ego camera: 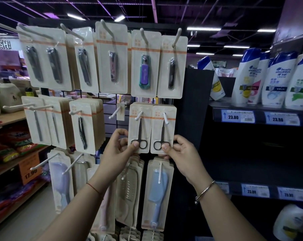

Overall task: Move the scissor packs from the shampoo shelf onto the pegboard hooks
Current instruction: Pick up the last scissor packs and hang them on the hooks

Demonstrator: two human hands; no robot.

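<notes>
Two cream card packs, each with small black scissors, hang side by side on white pegboard hooks in the middle row. My left hand (118, 146) pinches the bottom edge of the left scissor pack (140, 126), thumb on its front. My right hand (180, 152) grips the bottom right corner of the right scissor pack (163, 126) the same way. The left hook (138, 116) and the right hook (165, 117) pass through the packs' top holes. An empty hook (114, 113) juts out just left of them.
Nail clipper packs (145, 66) fill the top row, tweezer packs (84, 126) hang at left, brush packs (157, 193) hang below. The shampoo shelf (260, 117) with white bottles (246, 77) stands at right, behind a black side panel (192, 105).
</notes>
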